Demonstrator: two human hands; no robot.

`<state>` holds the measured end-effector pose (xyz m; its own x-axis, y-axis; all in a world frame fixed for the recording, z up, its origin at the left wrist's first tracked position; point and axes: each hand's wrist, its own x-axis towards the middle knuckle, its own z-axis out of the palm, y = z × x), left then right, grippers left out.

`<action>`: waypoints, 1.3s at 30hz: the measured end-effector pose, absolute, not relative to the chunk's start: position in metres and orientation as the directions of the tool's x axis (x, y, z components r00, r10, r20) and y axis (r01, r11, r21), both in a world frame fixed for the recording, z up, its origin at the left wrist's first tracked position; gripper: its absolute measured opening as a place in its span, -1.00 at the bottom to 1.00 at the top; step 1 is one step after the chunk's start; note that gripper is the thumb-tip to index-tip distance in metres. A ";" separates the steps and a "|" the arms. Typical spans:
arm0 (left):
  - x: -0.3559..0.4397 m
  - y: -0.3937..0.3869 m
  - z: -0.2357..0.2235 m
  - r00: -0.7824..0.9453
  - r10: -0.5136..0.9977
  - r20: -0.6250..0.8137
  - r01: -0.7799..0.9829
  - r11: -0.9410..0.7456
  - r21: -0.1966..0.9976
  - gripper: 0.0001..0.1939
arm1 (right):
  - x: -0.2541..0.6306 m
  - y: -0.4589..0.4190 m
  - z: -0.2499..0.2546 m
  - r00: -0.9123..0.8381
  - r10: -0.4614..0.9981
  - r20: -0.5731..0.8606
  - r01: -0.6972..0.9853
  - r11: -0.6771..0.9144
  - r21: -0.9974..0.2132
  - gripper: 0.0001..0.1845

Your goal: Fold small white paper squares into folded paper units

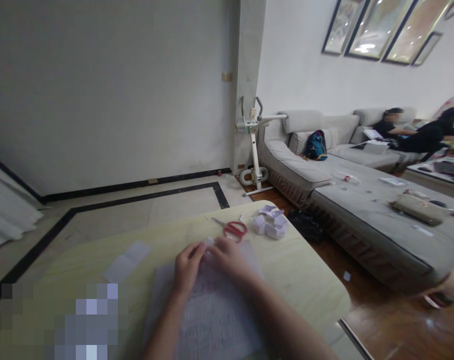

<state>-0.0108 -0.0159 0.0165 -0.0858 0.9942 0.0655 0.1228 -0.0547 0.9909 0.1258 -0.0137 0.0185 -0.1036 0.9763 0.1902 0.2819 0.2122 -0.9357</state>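
Note:
Both hands meet near the middle of a pale yellow-green table. My left hand and my right hand have their fingers pinched together on a small white piece of paper at the far edge of a larger sheet that lies under my forearms. Just beyond my right hand lie red-handled scissors. To their right sits a small heap of folded white paper pieces. A loose white paper strip lies left of my left hand.
A grey L-shaped sofa stands to the right with a blue backpack, papers and a pouch on it. Two people sit at its far end. A white exercise machine stands by the wall pillar. A dark bag lies on the floor beside the table.

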 end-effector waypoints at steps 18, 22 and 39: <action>-0.007 -0.017 0.007 -0.106 0.974 0.202 0.233 -0.173 0.957 -0.72 | 0.132 -0.006 0.010 -0.082 0.951 0.298 0.280 0.309 -0.909 -0.85; -0.007 -0.016 0.006 -0.121 0.970 0.211 0.217 -0.182 0.959 -0.72 | 0.131 -0.009 0.012 -0.095 0.951 0.296 0.303 0.311 -0.901 -0.87; -0.008 -0.016 0.009 -0.093 0.967 0.238 0.274 -0.205 0.940 -0.76 | 0.131 -0.005 0.011 -0.051 0.957 0.284 0.257 0.288 -0.923 -0.89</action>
<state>-0.0079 -0.0159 0.0086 -0.0928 0.9668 0.2380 0.2738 -0.2050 0.9397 0.1309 -0.0049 0.0105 -0.0513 0.9574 0.2840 0.2568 0.2875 -0.9227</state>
